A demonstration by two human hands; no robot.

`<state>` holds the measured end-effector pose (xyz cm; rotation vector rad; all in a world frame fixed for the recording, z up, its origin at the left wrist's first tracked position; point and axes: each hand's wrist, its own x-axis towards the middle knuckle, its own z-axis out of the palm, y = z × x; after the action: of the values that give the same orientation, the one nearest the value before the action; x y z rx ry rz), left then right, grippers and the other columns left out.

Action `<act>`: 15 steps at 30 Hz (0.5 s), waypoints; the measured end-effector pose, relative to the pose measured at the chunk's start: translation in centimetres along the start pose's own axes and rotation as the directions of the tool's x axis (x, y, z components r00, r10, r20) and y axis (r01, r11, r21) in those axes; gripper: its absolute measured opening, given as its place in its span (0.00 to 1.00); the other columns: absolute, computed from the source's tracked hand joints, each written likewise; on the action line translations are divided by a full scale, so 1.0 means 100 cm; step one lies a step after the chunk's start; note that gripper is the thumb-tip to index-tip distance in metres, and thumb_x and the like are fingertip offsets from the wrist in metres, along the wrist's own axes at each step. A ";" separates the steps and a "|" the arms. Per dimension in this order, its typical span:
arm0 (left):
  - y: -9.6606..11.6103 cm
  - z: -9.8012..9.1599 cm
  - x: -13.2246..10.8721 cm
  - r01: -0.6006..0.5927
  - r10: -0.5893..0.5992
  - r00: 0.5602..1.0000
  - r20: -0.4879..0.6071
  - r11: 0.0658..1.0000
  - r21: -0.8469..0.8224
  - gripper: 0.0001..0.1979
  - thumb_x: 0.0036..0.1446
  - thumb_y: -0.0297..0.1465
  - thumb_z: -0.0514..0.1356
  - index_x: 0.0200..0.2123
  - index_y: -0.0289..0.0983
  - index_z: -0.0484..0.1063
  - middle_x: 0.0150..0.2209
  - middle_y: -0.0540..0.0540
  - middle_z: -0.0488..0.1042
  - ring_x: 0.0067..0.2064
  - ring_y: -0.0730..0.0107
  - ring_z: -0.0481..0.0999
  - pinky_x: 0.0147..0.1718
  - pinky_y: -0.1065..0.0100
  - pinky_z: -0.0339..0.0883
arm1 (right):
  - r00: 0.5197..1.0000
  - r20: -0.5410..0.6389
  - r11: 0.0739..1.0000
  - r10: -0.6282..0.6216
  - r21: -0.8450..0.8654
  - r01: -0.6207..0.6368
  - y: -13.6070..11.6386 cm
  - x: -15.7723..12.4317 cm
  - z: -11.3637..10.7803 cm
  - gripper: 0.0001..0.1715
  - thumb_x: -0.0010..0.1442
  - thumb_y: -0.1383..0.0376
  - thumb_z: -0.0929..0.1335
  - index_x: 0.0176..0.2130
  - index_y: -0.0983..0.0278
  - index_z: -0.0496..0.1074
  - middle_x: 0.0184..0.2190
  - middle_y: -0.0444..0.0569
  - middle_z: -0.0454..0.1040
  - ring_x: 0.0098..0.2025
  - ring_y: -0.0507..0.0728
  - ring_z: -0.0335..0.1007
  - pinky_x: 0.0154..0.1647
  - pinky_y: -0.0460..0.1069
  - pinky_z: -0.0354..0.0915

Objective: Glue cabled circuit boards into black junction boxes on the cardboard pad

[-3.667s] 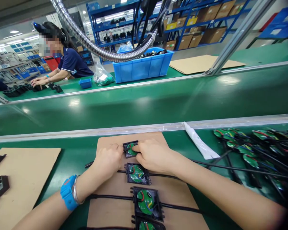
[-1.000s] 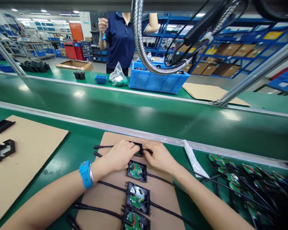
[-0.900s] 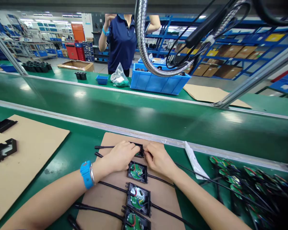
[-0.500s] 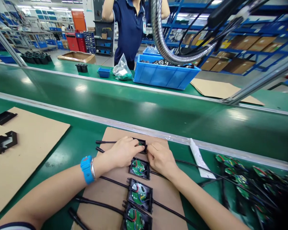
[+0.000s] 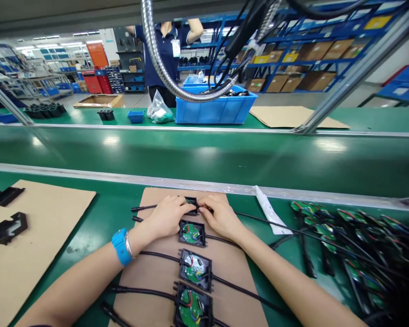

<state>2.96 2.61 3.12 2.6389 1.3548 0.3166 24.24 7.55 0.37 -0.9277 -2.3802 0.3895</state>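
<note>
My left hand (image 5: pixel 171 215), a blue watch on its wrist, closes its fingers on the farthest black plastic housing (image 5: pixel 192 200), partly covering it. From the right, my right hand (image 5: pixel 220 215) pinches at the same housing's edge, where a black cable (image 5: pixel 248 216) runs out; the exact pinch point is hidden. Nearer me, in a column, lie more open housings, each with a green circuit board and coloured wires: one (image 5: pixel 192 233) just below my hands, another (image 5: pixel 195 270) below that, and the nearest (image 5: pixel 193 305). Black cables leave them on both sides.
The housings lie on a cardboard sheet (image 5: pixel 136 311). A white tube (image 5: pixel 270 212) and a heap of wired circuit boards (image 5: pixel 327 231) are to the right. Black plastic parts (image 5: pixel 11 228) rest on the left cardboard. Across the green belt stand a blue bin (image 5: pixel 211 111) and a person (image 5: pixel 162 59).
The camera view has tilted up and shifted right. Both hands stay at the far housing; my right hand's fingers have shifted slightly at its right edge.
</note>
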 end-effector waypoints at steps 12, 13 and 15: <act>0.007 -0.001 -0.003 0.034 -0.036 0.996 -0.079 0.999 -0.024 0.27 0.49 0.20 0.52 0.55 0.37 0.64 0.53 0.43 0.68 0.52 0.61 0.66 0.50 0.59 0.59 | 1.000 0.013 0.998 -0.022 0.057 0.022 -0.004 0.007 0.001 0.09 0.52 0.78 0.61 0.27 0.67 0.65 0.27 0.47 0.65 0.32 0.53 0.60 0.36 0.47 0.56; 0.008 0.000 -0.004 0.033 -0.035 0.995 -0.094 0.999 -0.019 0.29 0.49 0.20 0.51 0.56 0.37 0.62 0.55 0.43 0.66 0.54 0.62 0.64 0.51 0.59 0.57 | 1.000 0.001 0.998 -0.005 0.058 0.005 -0.004 0.007 0.001 0.09 0.51 0.78 0.61 0.27 0.67 0.65 0.27 0.47 0.65 0.32 0.53 0.60 0.36 0.47 0.56; 0.011 0.001 -0.006 0.018 -0.018 0.995 -0.099 1.000 -0.003 0.33 0.47 0.18 0.50 0.59 0.36 0.57 0.57 0.43 0.65 0.56 0.63 0.62 0.53 0.59 0.56 | 0.999 -0.017 0.997 0.034 0.067 -0.033 -0.004 0.007 0.001 0.09 0.50 0.79 0.62 0.27 0.67 0.66 0.26 0.46 0.66 0.32 0.52 0.61 0.35 0.47 0.57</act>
<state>3.49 1.52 3.17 2.6395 1.4052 0.4525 23.51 7.75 0.79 -0.9378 -2.3233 0.4680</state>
